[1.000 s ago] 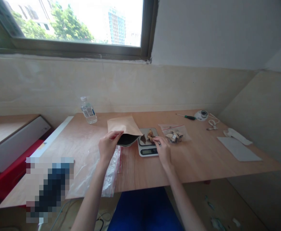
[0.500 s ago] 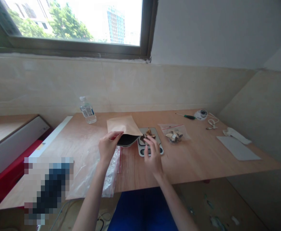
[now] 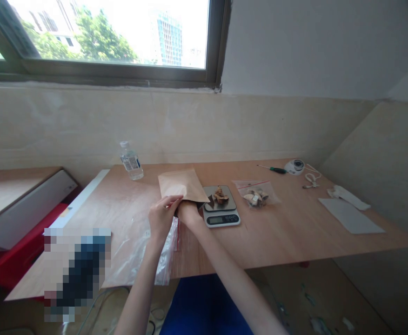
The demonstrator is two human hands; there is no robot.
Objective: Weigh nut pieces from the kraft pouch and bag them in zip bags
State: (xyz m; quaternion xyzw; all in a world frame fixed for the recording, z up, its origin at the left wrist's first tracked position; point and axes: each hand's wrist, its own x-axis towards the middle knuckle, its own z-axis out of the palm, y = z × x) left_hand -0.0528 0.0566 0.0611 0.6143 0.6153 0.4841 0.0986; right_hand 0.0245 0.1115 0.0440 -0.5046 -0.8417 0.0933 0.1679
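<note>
My left hand (image 3: 162,217) pinches the near lip of a brown paper bag (image 3: 181,184) that lies on the wooden table (image 3: 287,232), holding its mouth open. My right hand (image 3: 189,213) reaches into that mouth from the right, and its fingers are hidden inside the bag. Just right of the bag stands a small digital kitchen scale (image 3: 222,217) with a few dried brown pieces (image 3: 220,195) on its platform. Further right lies a small clear zip bag (image 3: 257,194) holding more of the dried pieces.
A large clear plastic bag (image 3: 139,256) lies under my left forearm. A water bottle (image 3: 131,160) stands at the back left. At the back right are a green-handled screwdriver (image 3: 272,170), a round white device (image 3: 295,166) and a white cable (image 3: 310,179). A grey sheet (image 3: 351,217) lies at the right edge.
My right hand has left the scale and moved left into the mouth of the paper bag. My left hand keeps its hold on the bag's lip.
</note>
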